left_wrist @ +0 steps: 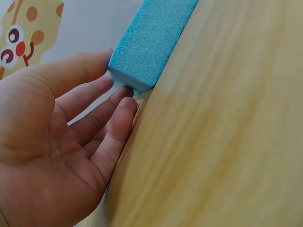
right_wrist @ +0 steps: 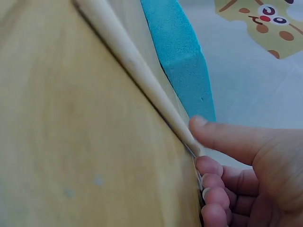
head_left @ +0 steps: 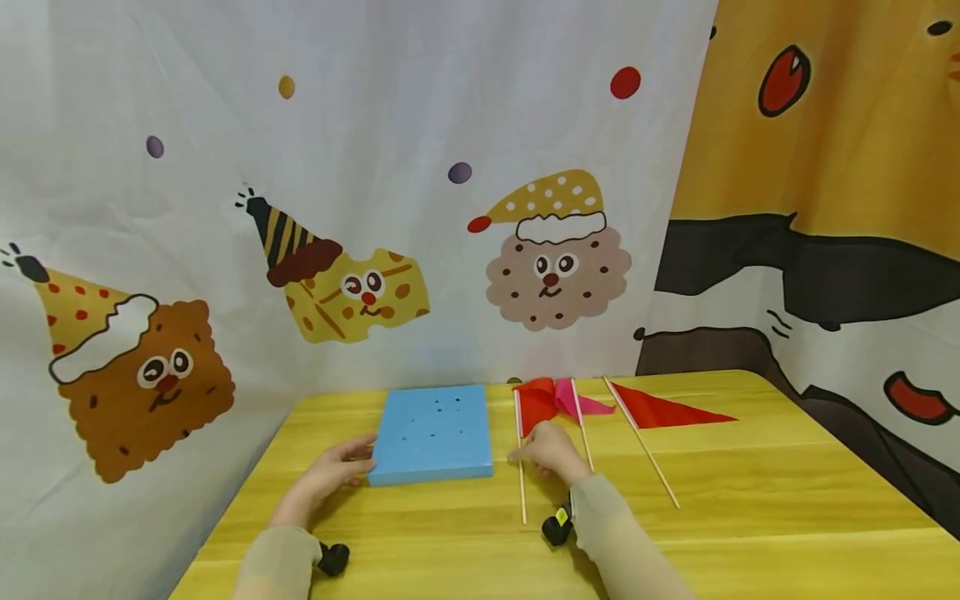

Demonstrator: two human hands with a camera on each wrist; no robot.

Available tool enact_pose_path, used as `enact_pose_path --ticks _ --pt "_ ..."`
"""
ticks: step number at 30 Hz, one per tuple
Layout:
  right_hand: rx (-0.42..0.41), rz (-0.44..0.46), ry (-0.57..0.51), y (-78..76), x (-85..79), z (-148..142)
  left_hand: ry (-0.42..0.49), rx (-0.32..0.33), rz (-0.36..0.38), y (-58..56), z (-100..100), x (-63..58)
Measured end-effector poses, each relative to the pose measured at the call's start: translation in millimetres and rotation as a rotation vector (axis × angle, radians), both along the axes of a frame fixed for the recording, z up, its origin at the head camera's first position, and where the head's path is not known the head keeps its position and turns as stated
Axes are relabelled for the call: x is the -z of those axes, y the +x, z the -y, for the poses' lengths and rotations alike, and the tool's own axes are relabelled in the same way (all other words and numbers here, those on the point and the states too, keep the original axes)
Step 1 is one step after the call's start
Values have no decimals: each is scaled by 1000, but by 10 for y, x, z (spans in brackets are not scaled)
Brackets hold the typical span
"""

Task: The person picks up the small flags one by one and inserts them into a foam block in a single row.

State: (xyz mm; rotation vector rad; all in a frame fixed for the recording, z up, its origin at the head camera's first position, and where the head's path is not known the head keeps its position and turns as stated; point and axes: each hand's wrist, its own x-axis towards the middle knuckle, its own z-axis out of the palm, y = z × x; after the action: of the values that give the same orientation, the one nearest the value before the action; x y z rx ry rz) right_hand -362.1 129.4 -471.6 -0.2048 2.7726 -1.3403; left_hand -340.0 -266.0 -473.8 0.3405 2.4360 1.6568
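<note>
Head view first: the left hand (head_left: 333, 472) sits at about 9 o'clock of the blue foam block (head_left: 432, 434), fingers out fairly straight and resting against its near-left corner, steadying rather than clutching. The block lies flat on the yellow wooden table (head_left: 750, 517), with a scatter of small holes poked in its top. The right hand (head_left: 551, 451) is at 3 o'clock of the block, fingers curled down onto the stick of the nearest flag (head_left: 521, 467). 2 more flags lie further towards 3 o'clock: a pink and red flag (head_left: 577, 406) and a red pennant flag (head_left: 660, 412), 3 in all. A cartoon cookie backdrop (head_left: 555, 258) hangs at 12 o'clock.

Left wrist view: fingertips (left_wrist: 124, 106) touch the block's corner, thumb along its edge, hand relaxed. The foam looks grainy, spongy and sharp-cornered; the tabletop is smooth, with pale grain.

Right wrist view: thumb and curled fingers (right_wrist: 208, 166) pinch the thin round wooden stick right at the table surface.

My guess at the risks: the stick is skinny and lying flat, so a fingertip pinch could let it roll away. It also looks snappable, and the light block could skid if that left hand eases off
</note>
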Motion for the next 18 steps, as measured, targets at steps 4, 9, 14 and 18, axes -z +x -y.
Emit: enact_pose_path --ticks 4,9,14,18 --pt "24 -17 9 17 2 9 4 -4 -1 -16 -7 19" --pt "38 -16 -24 20 -7 -22 10 -8 -4 -20 -11 26" --pt "49 19 -105 -10 9 -102 2 -16 -6 -8 -14 16" --pt "71 64 -205 -29 41 -167 -2 -15 -7 -1 -11 27"
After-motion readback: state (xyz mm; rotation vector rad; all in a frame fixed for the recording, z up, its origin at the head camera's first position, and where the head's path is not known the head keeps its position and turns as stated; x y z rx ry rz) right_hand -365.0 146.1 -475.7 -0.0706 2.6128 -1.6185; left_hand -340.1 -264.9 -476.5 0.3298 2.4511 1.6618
